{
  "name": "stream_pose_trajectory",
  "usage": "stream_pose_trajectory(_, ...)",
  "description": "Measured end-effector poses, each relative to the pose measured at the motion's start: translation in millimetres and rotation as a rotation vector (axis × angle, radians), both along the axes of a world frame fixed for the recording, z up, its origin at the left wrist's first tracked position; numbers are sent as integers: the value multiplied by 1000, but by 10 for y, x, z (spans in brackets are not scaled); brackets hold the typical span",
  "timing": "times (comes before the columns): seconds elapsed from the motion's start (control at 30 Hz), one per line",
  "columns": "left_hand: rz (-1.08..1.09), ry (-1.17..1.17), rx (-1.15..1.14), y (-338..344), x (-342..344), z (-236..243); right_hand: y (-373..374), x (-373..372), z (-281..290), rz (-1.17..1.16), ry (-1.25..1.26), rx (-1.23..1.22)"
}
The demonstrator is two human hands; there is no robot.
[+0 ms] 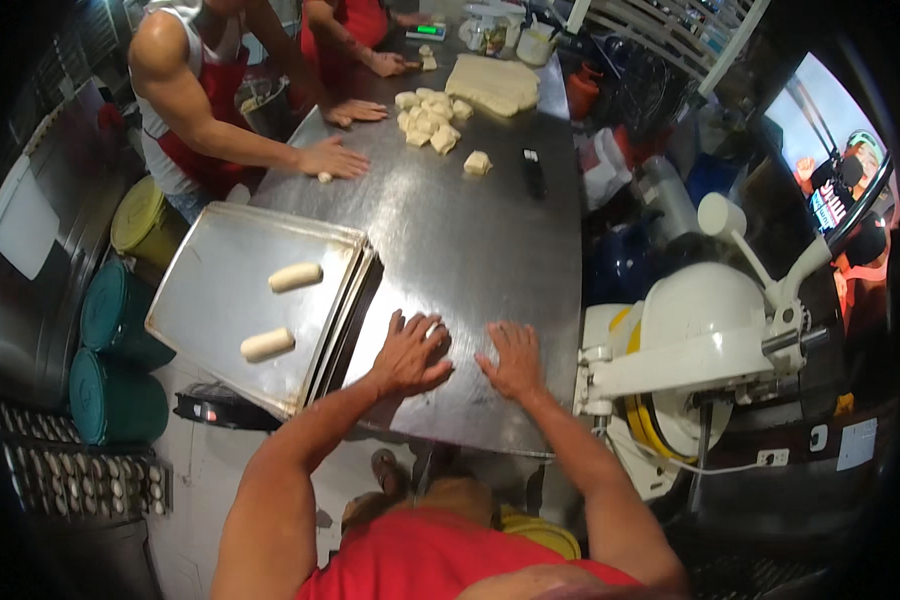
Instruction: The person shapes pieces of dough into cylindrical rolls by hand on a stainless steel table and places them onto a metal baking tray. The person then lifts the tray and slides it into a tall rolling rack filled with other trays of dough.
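My left hand [415,352] rests on the steel table [470,240] beside stacked baking trays [195,300], its fingers apart and slightly curved; a small pale patch shows among them, too small to make out. My right hand [513,362] lies to its right, fingers spread on the steel, with nothing visible in it. Two pale dough rolls, an upper one [295,277] and a lower one [267,343], sit apart on the top tray. Farther up the table are a pile of cut dough pieces [425,120], a single piece [477,162] and a large dough slab [490,85].
A co-worker in a red apron [200,130] has hands on the table's far left; another [335,30] works behind. A white machine [690,340] borders the right side. A dark handheld object [533,175], a scale [425,32], lidded bins [120,395] and a screen [810,120] surround the workspace.
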State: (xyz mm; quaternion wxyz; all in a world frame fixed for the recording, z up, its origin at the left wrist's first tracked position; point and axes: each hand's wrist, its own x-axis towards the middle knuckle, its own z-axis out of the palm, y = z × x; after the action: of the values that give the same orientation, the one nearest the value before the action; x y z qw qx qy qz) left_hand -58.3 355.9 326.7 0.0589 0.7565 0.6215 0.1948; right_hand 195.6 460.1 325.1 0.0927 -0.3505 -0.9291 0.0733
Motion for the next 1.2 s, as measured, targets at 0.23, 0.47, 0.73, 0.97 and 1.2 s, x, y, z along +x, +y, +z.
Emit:
stream_pose_trajectory(0.23,-20,17,-5,-149,-52,-51,-71,110,-3,63,-40,54)
stream_pose_trajectory(0.47,-74,6,14,-52,-93,-103,37,139,22,118,265,-19)
stream_pose_trajectory(0.73,-93,81,34,281,-191,-127,314,-62,-186,28,172,122)
stream_pose_trajectory(0.97,88,59,-15,295,-129,-89,252,-56,42,44,87,110)
stream_pose_trajectory(1.2,103,5,-411,-7,-174,144,21,166,243,-2,-15,-125)
